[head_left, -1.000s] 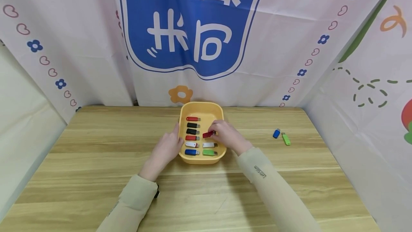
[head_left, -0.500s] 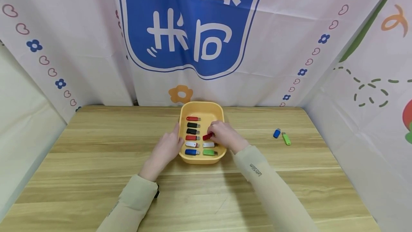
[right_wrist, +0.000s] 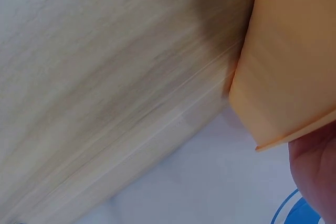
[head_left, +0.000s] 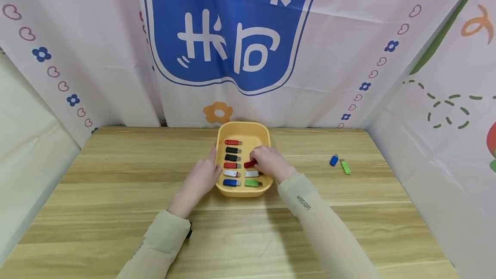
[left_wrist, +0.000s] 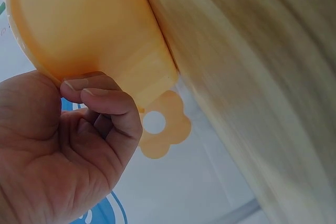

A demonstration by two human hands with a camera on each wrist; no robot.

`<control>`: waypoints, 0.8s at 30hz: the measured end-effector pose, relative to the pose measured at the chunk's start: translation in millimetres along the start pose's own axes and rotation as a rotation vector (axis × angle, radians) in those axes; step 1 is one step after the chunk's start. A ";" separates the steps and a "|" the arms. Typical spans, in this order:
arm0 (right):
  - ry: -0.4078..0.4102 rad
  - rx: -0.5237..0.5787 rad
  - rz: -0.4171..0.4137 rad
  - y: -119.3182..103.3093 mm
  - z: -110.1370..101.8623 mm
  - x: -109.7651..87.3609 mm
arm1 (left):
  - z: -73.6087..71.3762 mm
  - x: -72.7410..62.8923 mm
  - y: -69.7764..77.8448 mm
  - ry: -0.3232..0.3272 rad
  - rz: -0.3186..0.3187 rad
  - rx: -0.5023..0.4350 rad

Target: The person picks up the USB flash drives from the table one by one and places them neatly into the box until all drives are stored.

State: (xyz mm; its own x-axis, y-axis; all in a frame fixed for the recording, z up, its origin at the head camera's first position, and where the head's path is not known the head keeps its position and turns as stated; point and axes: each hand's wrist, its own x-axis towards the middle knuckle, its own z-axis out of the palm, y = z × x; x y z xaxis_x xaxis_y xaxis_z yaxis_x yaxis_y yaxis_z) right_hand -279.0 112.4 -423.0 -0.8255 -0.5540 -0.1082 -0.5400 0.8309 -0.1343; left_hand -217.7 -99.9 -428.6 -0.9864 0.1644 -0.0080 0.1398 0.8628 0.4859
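A yellow plastic tray [head_left: 244, 131] holds USB sticks in two columns. My right hand [head_left: 272, 163] reaches in over its right rim and pinches a dark red USB stick [head_left: 249, 164], whose connector end is hidden by the fingers. Just below that stick lie a white USB stick [head_left: 251, 174] and a green USB stick [head_left: 252, 183]. On the opposite side my left hand [head_left: 200, 176] grips the tray's left rim; its curled fingers touch the outer wall in the left wrist view. The right wrist view catches only a part of the right hand beyond the rim.
Red, black, white and blue sticks, such as a blue USB stick [head_left: 231, 182], form the left column. Out on the wooden table [head_left: 128, 184], to the right, lie another blue stick [head_left: 333, 160] and another green stick [head_left: 345, 167]. A printed curtain [head_left: 325, 55] hangs behind.
The right hand has lowered slightly and the dark red stick now sits level beside the red one, above the white stick. The left hand has stayed on the tray's rim.
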 end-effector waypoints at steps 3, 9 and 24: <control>-0.005 -0.006 0.012 0.0 1.4 1.6 | 0.2 -0.3 0.1 0.000 0.000 -0.003; -0.004 -0.016 0.014 -0.6 2.9 3.0 | 0.3 -0.9 1.1 0.011 0.014 -0.002; -0.023 -0.012 0.012 -0.8 4.0 5.3 | -0.9 -0.3 0.7 0.001 0.000 -0.002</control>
State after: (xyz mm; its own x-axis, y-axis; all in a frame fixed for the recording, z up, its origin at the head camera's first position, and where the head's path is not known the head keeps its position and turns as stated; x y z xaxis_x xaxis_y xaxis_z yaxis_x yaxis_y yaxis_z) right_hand -282.2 108.6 -427.4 -0.8277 -0.5452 -0.1327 -0.5324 0.8378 -0.1209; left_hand -217.3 -99.7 -427.5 -0.9865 0.1637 -0.0069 0.1396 0.8619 0.4875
